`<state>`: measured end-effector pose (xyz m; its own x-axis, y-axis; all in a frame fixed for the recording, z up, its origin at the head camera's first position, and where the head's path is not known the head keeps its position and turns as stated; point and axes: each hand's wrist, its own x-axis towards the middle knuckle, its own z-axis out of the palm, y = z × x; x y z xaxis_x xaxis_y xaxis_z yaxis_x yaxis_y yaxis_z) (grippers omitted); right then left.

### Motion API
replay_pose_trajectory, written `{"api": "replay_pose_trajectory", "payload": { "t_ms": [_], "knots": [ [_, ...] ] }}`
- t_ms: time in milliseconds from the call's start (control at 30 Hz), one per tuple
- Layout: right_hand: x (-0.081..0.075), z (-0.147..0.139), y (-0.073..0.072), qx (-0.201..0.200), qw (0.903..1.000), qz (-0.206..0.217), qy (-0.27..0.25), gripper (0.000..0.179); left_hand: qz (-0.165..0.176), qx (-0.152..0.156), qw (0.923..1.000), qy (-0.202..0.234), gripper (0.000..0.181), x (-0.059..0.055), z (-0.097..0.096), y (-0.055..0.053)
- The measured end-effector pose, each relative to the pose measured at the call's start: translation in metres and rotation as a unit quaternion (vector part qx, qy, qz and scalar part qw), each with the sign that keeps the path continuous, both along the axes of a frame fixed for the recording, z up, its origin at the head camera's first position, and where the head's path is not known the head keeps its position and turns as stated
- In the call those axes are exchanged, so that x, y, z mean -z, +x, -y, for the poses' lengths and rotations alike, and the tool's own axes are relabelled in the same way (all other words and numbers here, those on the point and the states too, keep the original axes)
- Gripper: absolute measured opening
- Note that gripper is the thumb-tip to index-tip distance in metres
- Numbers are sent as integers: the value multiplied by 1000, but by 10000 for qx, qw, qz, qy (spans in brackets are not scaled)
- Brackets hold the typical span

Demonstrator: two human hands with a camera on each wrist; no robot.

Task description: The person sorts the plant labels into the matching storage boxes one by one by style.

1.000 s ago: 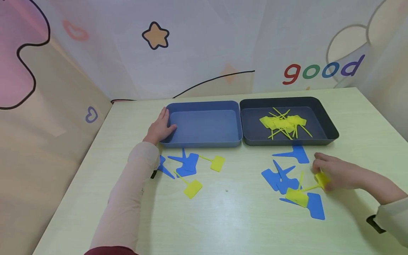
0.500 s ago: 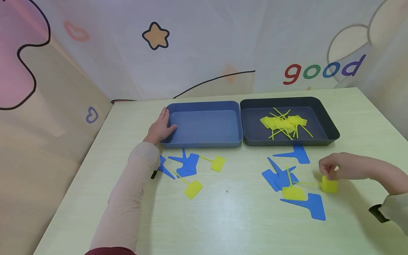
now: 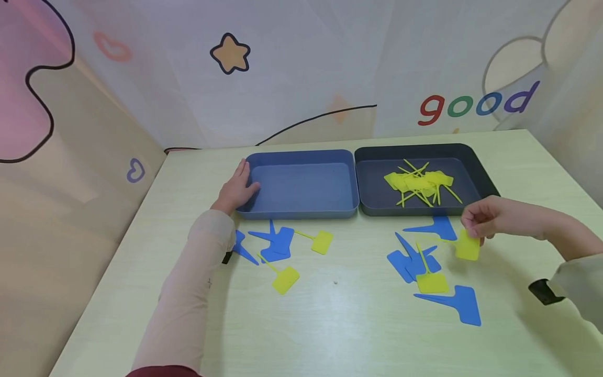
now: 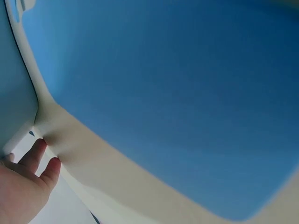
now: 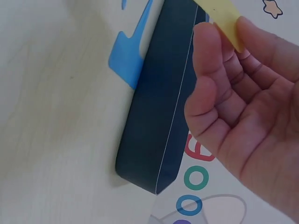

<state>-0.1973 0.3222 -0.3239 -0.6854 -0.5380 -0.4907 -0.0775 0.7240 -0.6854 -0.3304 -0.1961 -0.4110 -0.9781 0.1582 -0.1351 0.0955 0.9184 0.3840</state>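
Note:
My right hand [image 3: 494, 220] pinches a yellow plant label [image 3: 468, 245] by its flat head, lifted over the table just in front of the dark tray [image 3: 424, 212]. In the right wrist view, thumb and fingertips meet on the label [image 5: 219, 18]. Inside the dark tray lies a heap of yellow plant labels [image 3: 414, 181]. My left hand [image 3: 234, 191] rests at the left end of the blue tray [image 3: 301, 214], fingers fairly straight along the outside, thumb over the rim. Below the right hand lie blue plant labels [image 3: 466, 306] and one yellow plant label [image 3: 432, 283].
In front of the blue tray lie blue plant labels [image 3: 281, 243] and two yellow plant labels [image 3: 285, 280]. One blue label [image 3: 442, 228] lies against the dark tray's front wall. Both trays stand side by side near the printed backdrop [image 3: 301, 78].
My right hand has picked up a yellow label from the right-hand group and raised it toward the dark tray. The yellow label beneath it shifted slightly. My left hand stays put.

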Motion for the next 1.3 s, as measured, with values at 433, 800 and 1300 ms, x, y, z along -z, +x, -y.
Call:
{"api": "replay_pose_trajectory", "payload": {
  "t_ms": [433,800,1300],
  "knots": [
    [2,13,-26,1143,9920,-325,-426,22,26,108,9999,3,55,-15,-4,10],
    [19,22,-51,2763,9509,-706,-1203,22,163,254,9991,293,55,-14,0,6],
    [53,26,-86,5218,8131,29,-2582,10,-19,215,9993,295,55,-13,-1,9]
  ]
}}
